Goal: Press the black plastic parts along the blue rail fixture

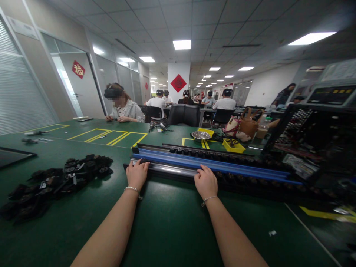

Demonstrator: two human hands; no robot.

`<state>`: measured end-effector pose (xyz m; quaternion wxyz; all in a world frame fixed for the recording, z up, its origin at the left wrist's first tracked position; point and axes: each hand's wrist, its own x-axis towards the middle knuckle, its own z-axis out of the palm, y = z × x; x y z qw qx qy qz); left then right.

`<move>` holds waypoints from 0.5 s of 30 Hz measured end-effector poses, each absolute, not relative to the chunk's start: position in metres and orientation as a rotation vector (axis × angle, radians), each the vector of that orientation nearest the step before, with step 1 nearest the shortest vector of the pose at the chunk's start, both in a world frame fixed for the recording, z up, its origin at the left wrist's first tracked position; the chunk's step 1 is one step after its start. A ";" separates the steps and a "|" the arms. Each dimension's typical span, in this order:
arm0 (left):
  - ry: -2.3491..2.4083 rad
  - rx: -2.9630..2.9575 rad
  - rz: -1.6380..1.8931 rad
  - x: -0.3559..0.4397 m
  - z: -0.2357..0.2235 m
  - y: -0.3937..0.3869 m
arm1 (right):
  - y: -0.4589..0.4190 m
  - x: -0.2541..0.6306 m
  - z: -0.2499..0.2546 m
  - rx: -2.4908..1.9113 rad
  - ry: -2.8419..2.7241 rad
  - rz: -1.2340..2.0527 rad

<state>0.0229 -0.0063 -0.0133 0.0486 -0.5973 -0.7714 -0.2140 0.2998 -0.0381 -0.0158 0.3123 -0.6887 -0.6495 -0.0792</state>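
A long rail assembly with blue strips (222, 165) and a silver bar (172, 170) lies across the green table (167, 230) in front of me. Rows of small black parts sit along it. My left hand (137, 173) rests on its left end, fingers curled over the near edge. My right hand (205, 181) grips the near edge further right, fingers curled over the silver bar. Both wrists wear thin bracelets.
A heap of small black parts (61, 178) lies to the left. A black crate (314, 137) stands at the right. Yellow bins (235, 146), a metal bowl (200, 135) and bags (241, 128) sit behind the rail. A person (124, 109) works at the far left; others sit further back.
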 end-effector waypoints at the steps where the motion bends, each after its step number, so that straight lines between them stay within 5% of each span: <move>1: -2.358 -1.792 -0.659 0.022 -0.014 -0.006 | -0.038 0.300 -0.016 -1.818 -1.712 -0.206; 15: -2.464 -1.685 -0.792 0.019 -0.018 -0.003 | -0.039 0.302 -0.015 -1.822 -1.698 -0.214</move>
